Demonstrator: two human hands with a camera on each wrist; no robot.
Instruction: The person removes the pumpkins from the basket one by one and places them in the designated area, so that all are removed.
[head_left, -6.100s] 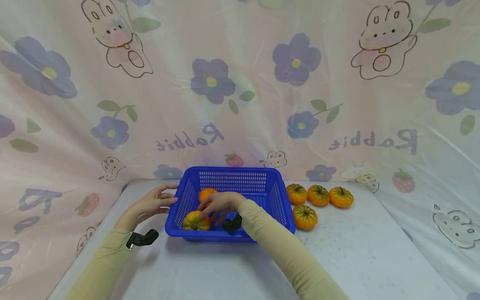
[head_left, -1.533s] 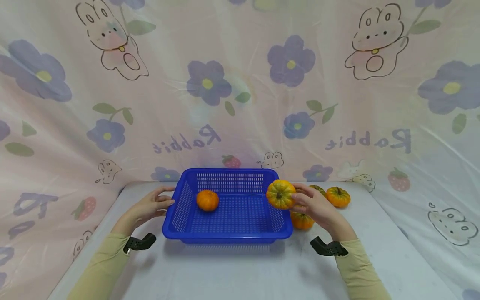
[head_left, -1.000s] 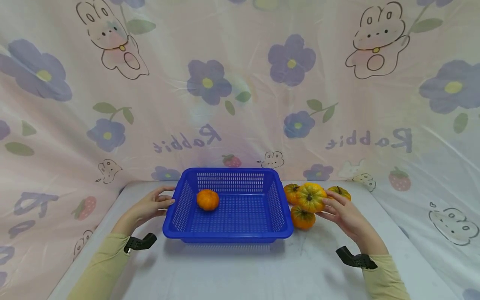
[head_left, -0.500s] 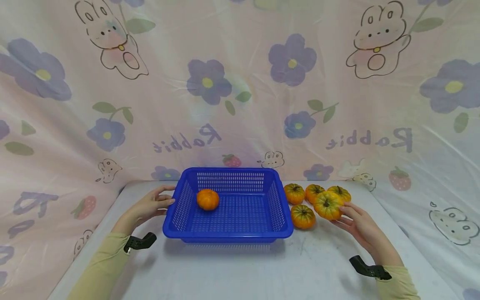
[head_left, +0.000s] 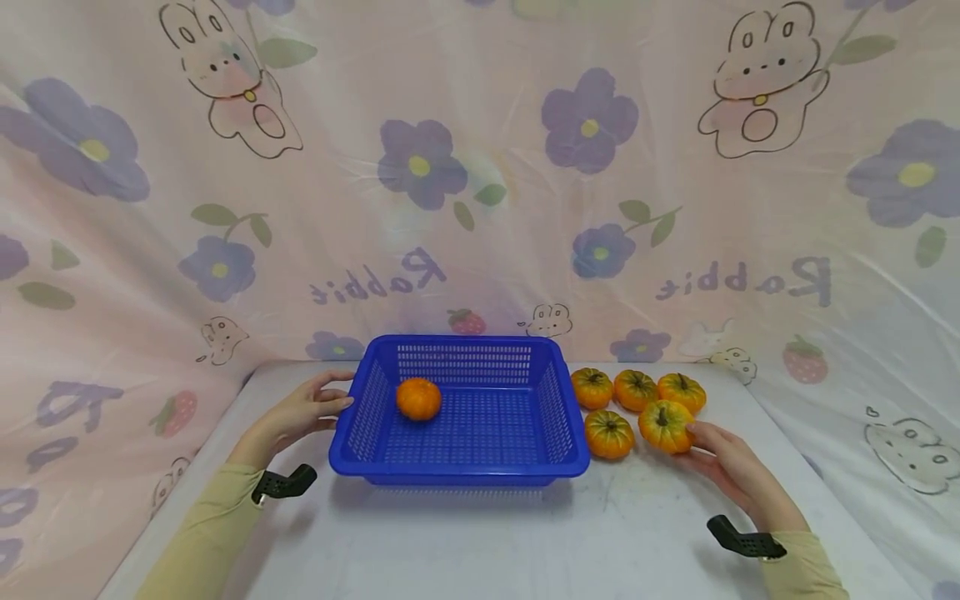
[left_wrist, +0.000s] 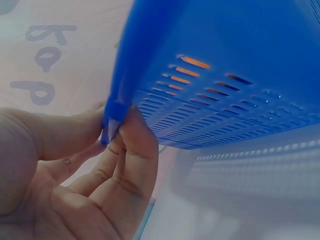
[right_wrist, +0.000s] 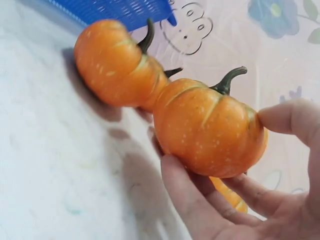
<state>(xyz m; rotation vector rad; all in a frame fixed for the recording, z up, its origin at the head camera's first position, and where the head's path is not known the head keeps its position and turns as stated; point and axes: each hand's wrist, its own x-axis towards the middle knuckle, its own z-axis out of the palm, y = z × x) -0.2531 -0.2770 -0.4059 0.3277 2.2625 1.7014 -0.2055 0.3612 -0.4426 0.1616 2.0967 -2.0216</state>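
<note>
My left hand pinches the left rim of a blue plastic basket; in the left wrist view, thumb and fingers close on that rim. One orange pumpkin sits inside, toward the left. To the right of the basket, my right hand grips a small orange pumpkin with a green stem. The right wrist view shows the thumb on one side of this pumpkin and fingers beneath and beside it. Whether it touches the table cannot be told.
Beside the basket's right wall stand several more pumpkins: one in front and a row behind, ending with a pumpkin on the right. A white table carries everything. A patterned curtain hangs directly behind.
Earlier, my right hand reached into the basket at a pumpkin. It has since carried that pumpkin out over the right rim and down beside the others. My left hand has stayed on the rim.
</note>
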